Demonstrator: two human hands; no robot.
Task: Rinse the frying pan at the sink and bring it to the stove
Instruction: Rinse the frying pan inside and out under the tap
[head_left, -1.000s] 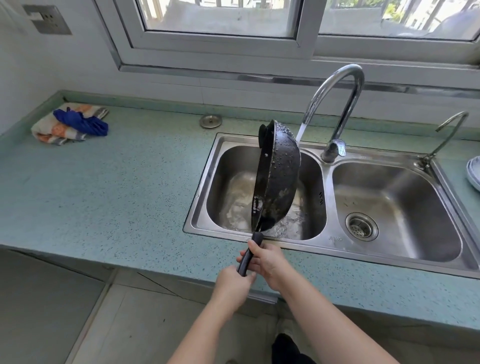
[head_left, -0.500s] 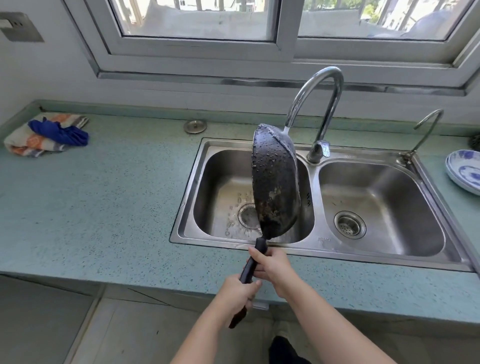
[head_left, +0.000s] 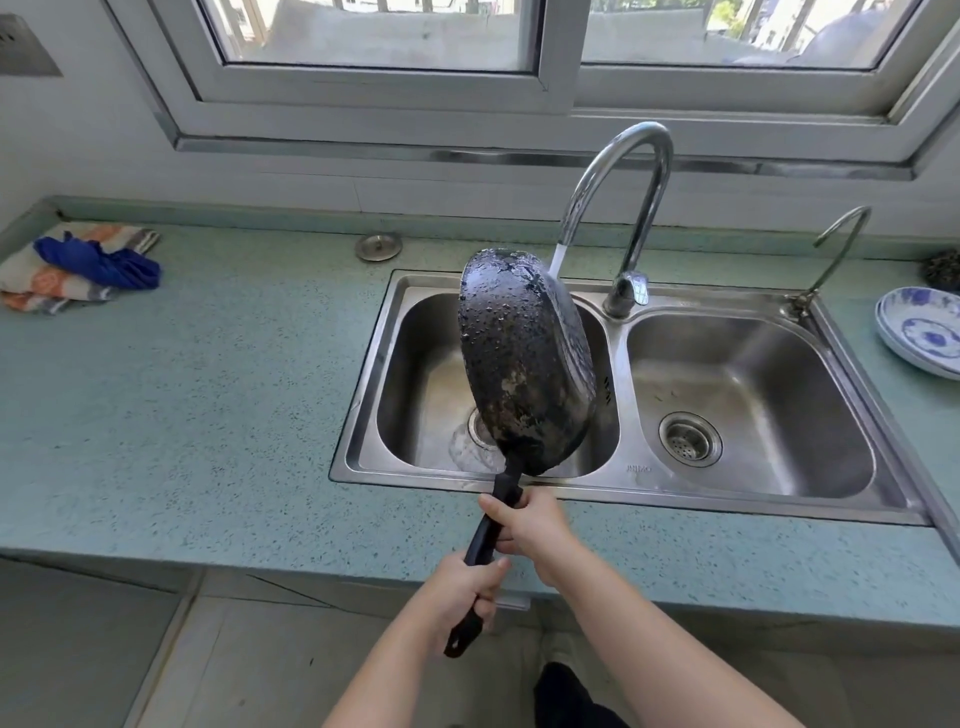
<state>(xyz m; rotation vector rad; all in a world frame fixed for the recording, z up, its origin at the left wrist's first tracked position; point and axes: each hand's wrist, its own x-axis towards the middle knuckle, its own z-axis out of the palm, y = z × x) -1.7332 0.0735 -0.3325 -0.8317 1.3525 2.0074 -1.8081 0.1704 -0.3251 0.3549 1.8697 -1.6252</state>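
1. Swung the frying pan (head_left: 519, 364) round since a second ago: was nearly edge-on, now showing its wet, speckled underside to the camera.
2. Holding it up over the left basin (head_left: 415, 364) of the sink (head_left: 727, 488), bowl close to vertical, top rim up by the spout of the tap (head_left: 644, 171).
3. Dumped the rinse water, by the look of it. Had a big slosh in that basin a second ago, down to a thin puddle round the drain now.
4. Left the tap running, with the stream (head_left: 558, 254) dropping just behind the pan's top rim. Can't tell whether it's hitting the inside or missing.
5. Gripping two-handed, same as before. Right hand (head_left: 530, 525) wrapped round the handle (head_left: 488, 535) up near the bowl, left hand (head_left: 462, 587) clenched round it lower down, tail end poking out below.
6. Reads as the back end of the rinse: draining, or maybe one last pass under the tap. Haven't started the carry yet, and no stove anywhere in view.
7. Writing-wise, only a small stamp (head_left: 638, 468) on the sink's front rim, something like "JIMO", too small to swear by. Nothing readable on the pan or on the blue-patterned plate (head_left: 919, 332) off to the right.
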